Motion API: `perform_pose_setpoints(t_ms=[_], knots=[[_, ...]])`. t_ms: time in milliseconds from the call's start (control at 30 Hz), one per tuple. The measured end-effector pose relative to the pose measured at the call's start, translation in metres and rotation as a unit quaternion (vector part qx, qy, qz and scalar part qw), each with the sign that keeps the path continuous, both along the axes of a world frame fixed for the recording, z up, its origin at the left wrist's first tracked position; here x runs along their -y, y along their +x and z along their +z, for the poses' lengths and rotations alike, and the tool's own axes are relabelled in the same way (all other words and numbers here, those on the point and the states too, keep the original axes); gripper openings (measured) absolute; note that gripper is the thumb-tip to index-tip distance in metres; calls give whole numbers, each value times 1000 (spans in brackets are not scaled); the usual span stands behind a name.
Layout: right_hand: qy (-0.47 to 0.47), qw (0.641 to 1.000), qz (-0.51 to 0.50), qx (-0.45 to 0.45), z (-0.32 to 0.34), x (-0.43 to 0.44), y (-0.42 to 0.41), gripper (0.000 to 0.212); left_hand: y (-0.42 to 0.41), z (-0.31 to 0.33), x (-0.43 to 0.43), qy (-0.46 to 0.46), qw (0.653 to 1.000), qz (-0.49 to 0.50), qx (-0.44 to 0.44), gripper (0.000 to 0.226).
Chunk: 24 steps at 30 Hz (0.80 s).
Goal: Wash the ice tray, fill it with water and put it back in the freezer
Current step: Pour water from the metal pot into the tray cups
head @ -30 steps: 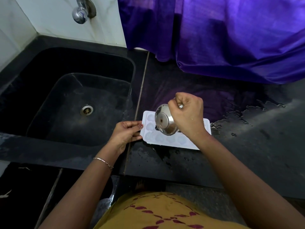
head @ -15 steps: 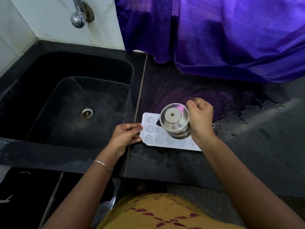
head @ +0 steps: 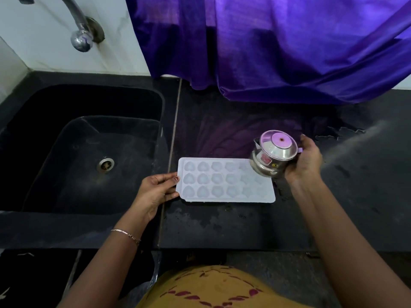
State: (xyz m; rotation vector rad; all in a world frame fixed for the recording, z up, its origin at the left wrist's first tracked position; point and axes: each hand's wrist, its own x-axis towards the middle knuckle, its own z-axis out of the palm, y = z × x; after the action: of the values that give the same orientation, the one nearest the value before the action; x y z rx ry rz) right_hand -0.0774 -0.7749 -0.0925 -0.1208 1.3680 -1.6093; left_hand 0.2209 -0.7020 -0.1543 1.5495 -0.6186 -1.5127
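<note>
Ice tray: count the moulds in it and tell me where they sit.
17 in the ice tray: five in the far row, six in the middle, six nearest. The steel cup covers the far right corner, perhaps hiding one more.

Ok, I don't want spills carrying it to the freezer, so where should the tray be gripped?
Probably grip the ice tray by the flat rims of its two short ends, one hand from each side, kept level: it lies long and flat on the counter. The left hand pinches the left rim; the right hand holds the steel cup.
</note>
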Motion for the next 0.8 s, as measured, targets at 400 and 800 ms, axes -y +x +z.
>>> perform_pose_setpoints(t_ms=[400,800], knots=[[-62,989,-103,91,-15,35,-36,40,-1,-2,0,-7,1000,4,16,18],[-41,993,-95,63,-29,53,-39,35,-6,-4,-2,-19,999,25,32,17]])
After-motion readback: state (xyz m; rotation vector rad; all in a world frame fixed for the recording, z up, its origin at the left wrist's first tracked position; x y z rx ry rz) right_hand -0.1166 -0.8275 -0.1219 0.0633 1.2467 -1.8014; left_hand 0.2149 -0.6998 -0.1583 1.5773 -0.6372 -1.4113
